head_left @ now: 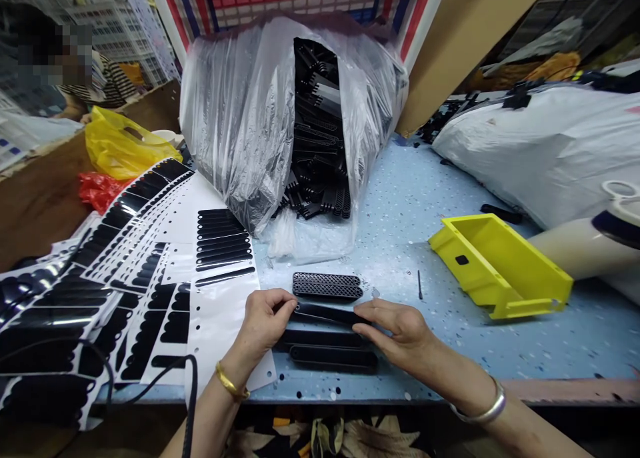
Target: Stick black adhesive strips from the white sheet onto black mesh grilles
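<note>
A long black strip spans the gap between my two hands, just above the blue table. My left hand pinches its left end, and my right hand holds its right end between thumb and fingers. Behind the strip lie black pieces with a lattice pattern. In front of it are smooth black pieces, side by side. To the left, a white backing sheet carries a column of black strips.
A plastic bag full of black parts stands at the back. An empty yellow bin sits at right, near a white sack. More sticker sheets and a cable lie left. A person is at far left.
</note>
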A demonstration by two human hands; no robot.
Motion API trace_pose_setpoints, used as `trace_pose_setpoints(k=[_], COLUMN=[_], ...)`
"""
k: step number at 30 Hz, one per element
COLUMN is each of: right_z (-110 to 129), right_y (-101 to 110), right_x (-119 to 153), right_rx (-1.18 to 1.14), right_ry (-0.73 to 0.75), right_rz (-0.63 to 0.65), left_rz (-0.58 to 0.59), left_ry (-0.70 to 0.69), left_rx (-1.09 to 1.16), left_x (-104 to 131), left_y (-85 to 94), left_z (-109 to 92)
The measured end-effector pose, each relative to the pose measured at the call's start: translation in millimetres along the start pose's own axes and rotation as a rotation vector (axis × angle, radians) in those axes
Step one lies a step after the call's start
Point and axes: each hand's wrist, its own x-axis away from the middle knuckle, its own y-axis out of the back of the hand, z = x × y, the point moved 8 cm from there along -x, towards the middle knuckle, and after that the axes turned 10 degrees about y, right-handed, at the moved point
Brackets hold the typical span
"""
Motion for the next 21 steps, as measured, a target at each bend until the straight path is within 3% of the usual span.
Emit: trace_pose_setpoints(k=[21], right_z=[-7.2], right_y=[-5.9], right_x=[14.5], right_rx=[-0.079], right_ry=[-0.051], right_rz=[-0.025], left_rz=[-0.005], left_ry=[0.031], left_rx=[-0.021], left_x=[-0.3], left_y=[1.3], left_z=[2.4])
